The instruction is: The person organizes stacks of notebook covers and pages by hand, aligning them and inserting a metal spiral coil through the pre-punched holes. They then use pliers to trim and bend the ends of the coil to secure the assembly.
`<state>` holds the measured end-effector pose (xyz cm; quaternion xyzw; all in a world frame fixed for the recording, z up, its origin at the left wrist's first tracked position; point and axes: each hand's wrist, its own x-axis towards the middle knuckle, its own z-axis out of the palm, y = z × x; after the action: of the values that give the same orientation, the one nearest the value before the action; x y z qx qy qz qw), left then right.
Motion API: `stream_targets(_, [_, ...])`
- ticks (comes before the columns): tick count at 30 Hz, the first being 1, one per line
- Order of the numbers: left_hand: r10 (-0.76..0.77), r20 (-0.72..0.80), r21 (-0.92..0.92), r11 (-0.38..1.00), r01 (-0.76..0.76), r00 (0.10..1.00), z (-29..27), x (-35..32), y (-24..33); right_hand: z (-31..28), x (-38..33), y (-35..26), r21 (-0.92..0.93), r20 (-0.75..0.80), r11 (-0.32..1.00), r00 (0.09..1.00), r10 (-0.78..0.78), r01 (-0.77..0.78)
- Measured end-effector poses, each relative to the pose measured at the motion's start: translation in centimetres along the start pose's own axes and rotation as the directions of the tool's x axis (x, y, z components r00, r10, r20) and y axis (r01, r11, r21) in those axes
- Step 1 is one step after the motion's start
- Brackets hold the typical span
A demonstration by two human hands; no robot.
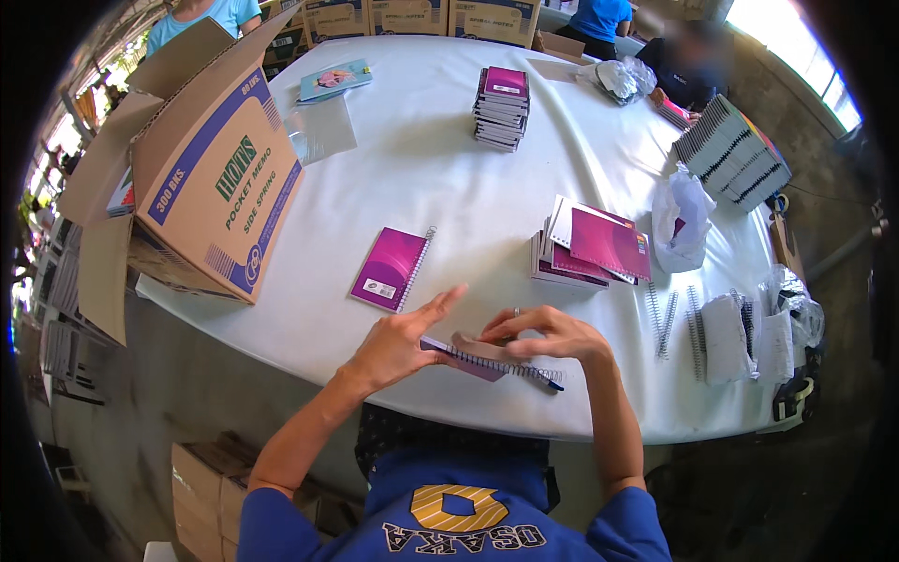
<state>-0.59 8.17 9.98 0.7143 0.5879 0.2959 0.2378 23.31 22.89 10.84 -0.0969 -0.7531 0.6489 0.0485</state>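
My left hand (401, 342) grips the left end of a small purple notebook (482, 371), its fingers around the edge and one finger raised. The notebook stands tilted at the table's near edge with its bound side up. Along that side runs a wire spiral coil (510, 362), which sticks out past the right end. My right hand (552, 332) is over the coil with bent fingers; its fingertips are smeared by motion. A thin dark-blue stick, perhaps a pen (554, 385), lies beneath the coil's free end. Beyond my left hand lies another spiral-bound purple notebook (389, 270).
A loose purple stack (590, 248) and a taller notebook stack (501, 108) stand on the white table (412, 155). At right are loose coils (663, 323), a plastic bag (682, 220) and bundled notebooks (735, 155). An open carton (215, 187) stands left. A person (688, 70) sits far right.
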Motion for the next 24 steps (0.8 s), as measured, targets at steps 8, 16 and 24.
stream_targets(8, [-0.124, -0.239, -0.401, 0.916, 0.018, 0.963, 3.5, -2.0, -3.0, 0.3, 1.0, -0.3, -0.014, -0.013, 0.997, 0.997, 0.076, -0.076])
stream_targets(16, [-0.166, -0.26, -0.456, 0.89, 0.031, 0.951, 4.3, -2.2, -3.0, 0.5, 2.6, -1.1, -0.1, -0.051, 0.983, 0.987, 0.15, -0.155])
stream_targets(24, [-0.053, -0.176, -0.618, 0.783, -0.068, 0.983, 4.0, -2.3, -4.4, 0.9, 1.1, -1.5, -0.081, -0.096, 0.988, 0.988, 0.125, -0.133])
